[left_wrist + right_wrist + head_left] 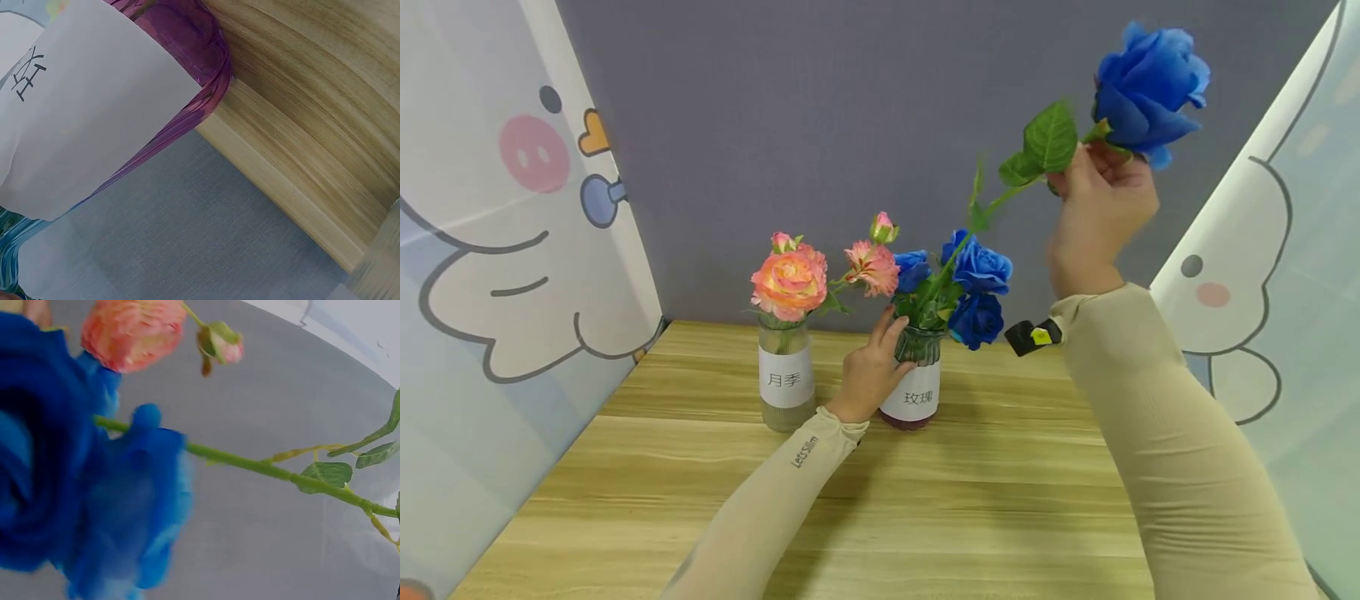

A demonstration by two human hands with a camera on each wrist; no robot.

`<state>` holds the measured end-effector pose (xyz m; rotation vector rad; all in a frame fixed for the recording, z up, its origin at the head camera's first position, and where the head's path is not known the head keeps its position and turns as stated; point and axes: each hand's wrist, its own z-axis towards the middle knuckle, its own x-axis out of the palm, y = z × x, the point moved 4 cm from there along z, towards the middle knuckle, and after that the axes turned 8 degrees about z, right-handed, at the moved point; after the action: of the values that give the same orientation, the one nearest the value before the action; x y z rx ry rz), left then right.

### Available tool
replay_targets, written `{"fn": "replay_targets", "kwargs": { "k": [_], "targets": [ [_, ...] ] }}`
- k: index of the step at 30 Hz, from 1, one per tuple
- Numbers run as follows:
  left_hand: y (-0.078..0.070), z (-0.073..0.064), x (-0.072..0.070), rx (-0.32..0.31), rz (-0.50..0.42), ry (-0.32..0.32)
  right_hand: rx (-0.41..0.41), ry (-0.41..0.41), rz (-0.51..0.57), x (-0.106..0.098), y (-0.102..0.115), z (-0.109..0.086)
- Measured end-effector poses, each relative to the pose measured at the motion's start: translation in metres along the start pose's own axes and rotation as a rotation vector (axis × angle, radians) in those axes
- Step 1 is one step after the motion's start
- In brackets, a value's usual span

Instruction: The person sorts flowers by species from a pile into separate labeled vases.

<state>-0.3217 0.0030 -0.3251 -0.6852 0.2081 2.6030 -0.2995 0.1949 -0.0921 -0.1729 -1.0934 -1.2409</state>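
Note:
My right hand (pixel 1101 204), raised at the upper right, pinches the stem of a big blue rose (pixel 1150 92) just under its bloom. Its green stem (pixel 250 464), with leaves (pixel 1051 137), slants down to the left among other blue roses (pixel 981 267). The stem's lower end is hidden. These stand in a ribbed glass vase (pixel 925 343), purplish at the base (pixel 215 103), with a white paper label (pixel 917 393). Against the left side of its neck rests my left hand (pixel 872 371), fingers extended upward and thumb across the front.
Left of my left hand, a clear vase (pixel 786 417) with a white label holds peach-pink flowers (pixel 790 283). One pink bloom (pixel 872 267) and a bud (pixel 883 227) lean toward the blue roses. A grey panel (pixel 850 125) stands behind the wooden table (pixel 700 483), with cartoon-printed panels at both sides.

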Motion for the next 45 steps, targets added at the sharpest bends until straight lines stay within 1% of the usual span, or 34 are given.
{"fn": "replay_targets", "kwargs": {
  "k": [2,8,11,14,15,17,18,20,27,31,35,37,40,43,45],
  "targets": [
    [0.000,0.000,0.001,0.002,-0.004,0.007,0.006,0.029,-0.003,0.000,-0.006,-0.005],
    [0.002,-0.001,0.001,0.005,-0.013,0.011,0.016,0.114,-0.115,-0.004,-0.024,-0.018],
    [0.003,0.000,0.001,0.006,-0.014,0.006,0.019,0.134,-0.134,-0.006,-0.032,-0.023],
    [0.004,0.000,0.001,0.013,-0.022,0.012,0.011,0.134,-0.160,-0.009,-0.037,-0.026],
    [0.004,0.000,0.002,0.015,-0.022,0.013,0.024,0.133,-0.158,-0.011,-0.040,-0.027],
    [0.004,-0.001,0.001,0.010,-0.020,0.008,0.028,0.149,-0.198,-0.011,-0.045,-0.029],
    [0.004,-0.002,0.001,0.007,-0.018,0.004,0.042,0.155,-0.211,-0.012,-0.047,-0.031],
    [0.004,-0.002,0.000,0.002,-0.010,-0.007,0.050,0.182,-0.227,-0.014,-0.053,-0.034],
    [0.003,0.000,0.000,0.012,-0.029,-0.005,-0.014,0.266,-0.306,-0.027,-0.069,-0.043],
    [0.002,0.001,0.000,0.013,-0.038,-0.005,-0.033,0.277,-0.318,-0.031,-0.072,-0.044],
    [0.002,0.000,0.000,0.012,-0.039,-0.006,-0.048,0.272,-0.311,-0.029,-0.069,-0.043],
    [0.002,0.000,0.000,0.011,-0.041,-0.009,-0.037,0.263,-0.291,-0.025,-0.066,-0.040],
    [0.001,0.000,0.000,0.012,-0.043,-0.015,0.022,0.242,-0.250,-0.019,-0.063,-0.036],
    [0.001,0.000,0.000,0.010,-0.045,-0.011,0.103,0.221,-0.264,-0.016,-0.065,-0.036],
    [0.001,0.001,0.001,0.008,-0.042,-0.006,0.134,0.232,-0.296,-0.015,-0.067,-0.038]
  ]
}}
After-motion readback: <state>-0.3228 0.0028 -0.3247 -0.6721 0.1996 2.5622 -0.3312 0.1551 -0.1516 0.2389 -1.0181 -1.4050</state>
